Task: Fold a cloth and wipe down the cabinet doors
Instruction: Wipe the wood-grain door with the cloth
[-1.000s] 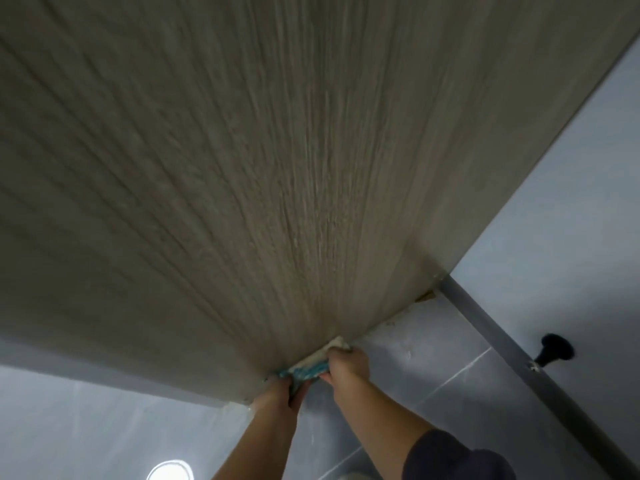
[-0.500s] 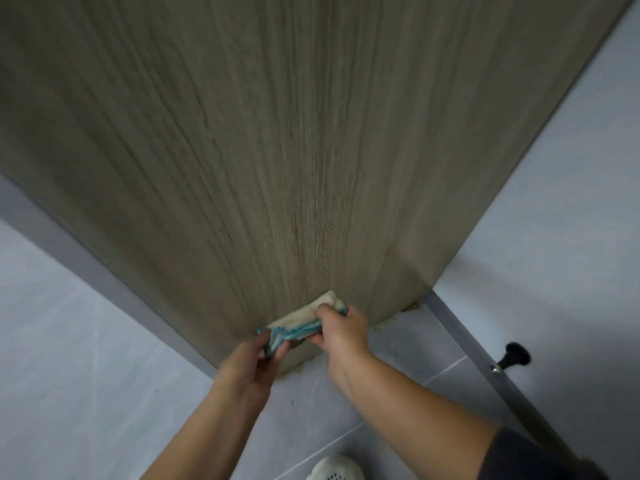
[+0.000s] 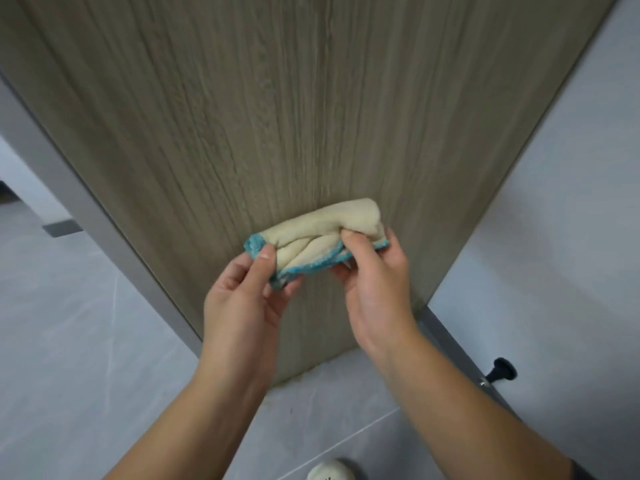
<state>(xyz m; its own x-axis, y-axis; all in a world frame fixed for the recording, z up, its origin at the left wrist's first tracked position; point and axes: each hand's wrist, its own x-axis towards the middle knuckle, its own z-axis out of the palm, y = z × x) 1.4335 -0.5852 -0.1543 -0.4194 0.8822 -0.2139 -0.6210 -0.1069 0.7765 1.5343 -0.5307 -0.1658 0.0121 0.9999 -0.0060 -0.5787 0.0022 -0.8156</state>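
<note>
A cream cloth with a teal edge [image 3: 322,233] is bunched into a thick folded roll in front of the wood-grain cabinet door [image 3: 277,116]. My left hand [image 3: 242,299] pinches its left end between thumb and fingers. My right hand [image 3: 374,275] grips its right end, fingers curled over the top of the roll. Both hands hold the cloth a little above the door's lower part; whether it touches the wood I cannot tell.
Grey tiled floor [image 3: 69,341] lies to the left and below. A pale wall [image 3: 554,220] stands on the right with a metal strip and a black doorstop [image 3: 500,370] at its foot. A white slipper toe [image 3: 329,471] shows at the bottom edge.
Both hands have lifted the cloth up from the door's bottom edge toward me. The cloth now shows more cream side, bunched between the hands.
</note>
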